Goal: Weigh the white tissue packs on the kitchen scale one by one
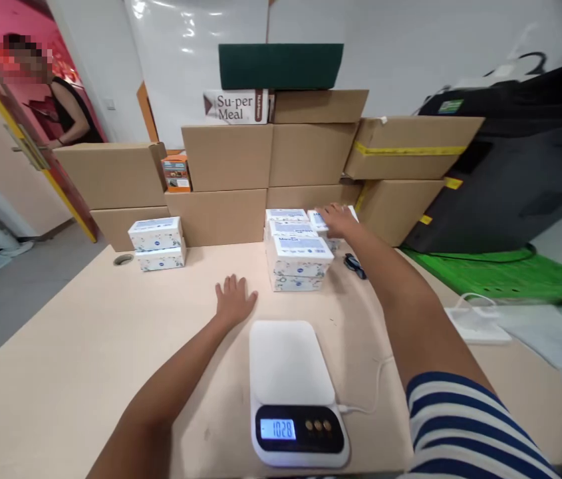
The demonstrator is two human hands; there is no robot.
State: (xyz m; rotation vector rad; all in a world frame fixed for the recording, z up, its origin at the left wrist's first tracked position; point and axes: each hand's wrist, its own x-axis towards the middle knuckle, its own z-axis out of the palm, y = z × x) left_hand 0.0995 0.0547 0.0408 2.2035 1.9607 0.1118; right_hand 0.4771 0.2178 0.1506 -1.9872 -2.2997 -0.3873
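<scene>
My left hand (235,301) lies palm down on the table with its fingers spread, and nothing is in it. At the back right of a cluster of small white boxes with blue print (300,247), my right hand (338,219) grips one white box (316,220) from above. Part of that box is hidden under the hand. The cluster stands in stacked rows, its nearest stack two boxes high. In front of it is a white digital scale (288,362) with a bare platform; its lit display (277,429) shows the digits 1028.
Two more white boxes (158,243) are stacked at the left. Brown cartons (225,159) form a wall along the table's back. A small dark object (355,265) lies under my right forearm. A white cable (378,382) leaves the scale. A person (74,110) stands by the door.
</scene>
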